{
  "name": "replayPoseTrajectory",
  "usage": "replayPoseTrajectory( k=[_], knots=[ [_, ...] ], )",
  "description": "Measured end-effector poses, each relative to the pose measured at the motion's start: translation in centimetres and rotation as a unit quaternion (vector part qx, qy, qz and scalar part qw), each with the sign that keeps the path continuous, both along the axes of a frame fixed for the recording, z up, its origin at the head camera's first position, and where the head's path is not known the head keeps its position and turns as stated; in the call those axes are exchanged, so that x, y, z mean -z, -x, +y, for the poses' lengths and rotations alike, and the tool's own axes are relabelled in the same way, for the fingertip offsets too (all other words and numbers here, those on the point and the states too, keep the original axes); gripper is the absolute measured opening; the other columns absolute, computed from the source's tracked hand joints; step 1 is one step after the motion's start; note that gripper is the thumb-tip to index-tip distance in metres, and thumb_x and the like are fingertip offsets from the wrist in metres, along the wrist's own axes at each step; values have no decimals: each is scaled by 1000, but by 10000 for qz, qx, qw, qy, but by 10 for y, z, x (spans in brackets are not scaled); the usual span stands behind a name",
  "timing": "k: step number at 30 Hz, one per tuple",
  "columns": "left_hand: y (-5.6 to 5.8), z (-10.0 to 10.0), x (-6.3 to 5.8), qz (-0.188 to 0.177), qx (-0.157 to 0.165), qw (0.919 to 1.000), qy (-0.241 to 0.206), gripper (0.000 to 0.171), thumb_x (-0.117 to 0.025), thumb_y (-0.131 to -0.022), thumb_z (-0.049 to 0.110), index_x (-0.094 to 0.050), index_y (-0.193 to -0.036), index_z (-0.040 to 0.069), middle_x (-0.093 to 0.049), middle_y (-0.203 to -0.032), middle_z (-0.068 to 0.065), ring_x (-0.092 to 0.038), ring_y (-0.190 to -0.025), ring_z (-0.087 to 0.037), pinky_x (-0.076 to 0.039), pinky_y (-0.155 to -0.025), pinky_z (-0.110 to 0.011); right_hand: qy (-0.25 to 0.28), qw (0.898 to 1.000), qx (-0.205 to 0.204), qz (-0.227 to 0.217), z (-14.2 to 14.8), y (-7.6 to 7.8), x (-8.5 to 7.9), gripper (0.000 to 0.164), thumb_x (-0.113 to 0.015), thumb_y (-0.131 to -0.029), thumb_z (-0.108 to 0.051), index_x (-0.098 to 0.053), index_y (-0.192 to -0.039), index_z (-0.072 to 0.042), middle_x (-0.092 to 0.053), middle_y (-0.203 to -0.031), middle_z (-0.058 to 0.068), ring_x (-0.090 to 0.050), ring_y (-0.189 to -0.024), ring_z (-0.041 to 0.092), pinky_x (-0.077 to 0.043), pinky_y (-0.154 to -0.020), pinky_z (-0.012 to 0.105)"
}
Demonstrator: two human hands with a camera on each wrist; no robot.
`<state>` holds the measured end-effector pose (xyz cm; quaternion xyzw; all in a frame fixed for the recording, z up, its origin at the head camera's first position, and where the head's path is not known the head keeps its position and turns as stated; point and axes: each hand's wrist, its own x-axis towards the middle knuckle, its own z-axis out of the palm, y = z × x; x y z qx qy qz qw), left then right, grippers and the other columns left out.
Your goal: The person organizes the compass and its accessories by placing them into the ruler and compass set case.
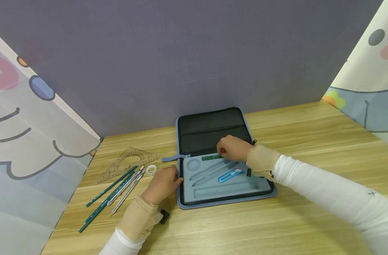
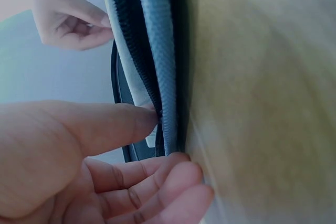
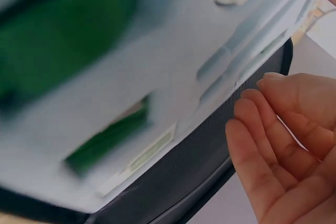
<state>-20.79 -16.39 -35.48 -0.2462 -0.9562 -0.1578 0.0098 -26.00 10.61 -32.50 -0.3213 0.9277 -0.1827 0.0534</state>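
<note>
A zippered drawing-instrument case (image 1: 213, 125) lies unfolded, its pale blue moulded tray (image 1: 194, 193) toward the person. My left hand (image 1: 162, 182) pinches the case's left edge, thumb on the zipper (image 2: 139, 61) and fingers against the outside. Over the tray's back edge is my right hand (image 1: 233, 147), fingers bent and thumb close to them, with nothing seen between them in the right wrist view. Just beside its fingertips, a green strip (image 1: 210, 158) lies in the back slot. A blue utility knife (image 1: 230, 175) sits in the tray, among bare recesses.
Left of the case lie a clear set square (image 1: 128, 156), a small white ring (image 1: 151, 170), several dark green pencils (image 1: 108, 202) and silver compasses (image 1: 127, 193). A blue strap (image 1: 171, 158) sticks out from the case's left side. A grey panel (image 1: 181, 63) stands behind the table.
</note>
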Motion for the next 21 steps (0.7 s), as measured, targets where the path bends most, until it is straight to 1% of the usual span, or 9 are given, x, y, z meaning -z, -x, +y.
replayPoseTrajectory(
  k=[4, 8, 11, 13, 18, 21],
  knots=[
    [0, 0, 0, -15, -8, 10000, 31, 20, -66, -83, 13, -49, -76, 5, -40, -55, 1, -38, -47, -11, -33, -45, -26, 178, 9997, 159, 64, 16, -5, -1, 8, -60, -82, -1, -66, -84, -6, -60, -77, -1, -55, -69, 11, -48, -62, 30],
    [0, -1, 0, 4, -18, 10000, 12, 20, -66, -82, 13, -48, -76, 6, -40, -56, 2, -38, -48, -11, -34, -46, -27, 368, 9989, 241, 149, 38, -7, 1, 7, -60, -81, 0, -65, -83, -4, -61, -77, 0, -55, -68, 11, -47, -62, 31],
    [0, -1, 0, 17, -11, 10000, -10, 20, -66, -82, 12, -49, -76, 6, -40, -56, 2, -38, -48, -11, -34, -46, -27, 533, 9981, 293, 121, 56, -9, 1, 6, -60, -80, 1, -64, -83, -2, -61, -76, 1, -55, -67, 11, -48, -61, 32],
    [0, -1, 0, 0, -12, 10000, -18, 19, -66, -82, 13, -49, -77, 5, -40, -56, 2, -38, -48, -11, -34, -46, -27, 642, 9971, 392, 69, 66, -12, 1, 6, -60, -80, 2, -64, -84, -2, -61, -76, 2, -55, -67, 11, -48, -61, 32],
    [0, -1, 0, -28, -45, 10000, 41, 19, -66, -83, 14, -49, -76, 6, -40, -56, 2, -38, -48, -11, -33, -46, -27, 781, 9949, 634, 121, 85, -19, 0, 6, -61, -78, 2, -63, -83, -2, -60, -75, 1, -55, -67, 11, -47, -62, 32],
    [1, 0, -1, -24, -39, 10000, 72, 20, -66, -83, 15, -50, -75, 6, -40, -55, 1, -38, -48, -11, -33, -46, -27, 800, 9934, 817, -32, 94, -26, -1, 4, -63, -77, 0, -62, -81, -1, -60, -75, 0, -55, -68, 12, -47, -62, 33]
  ],
)
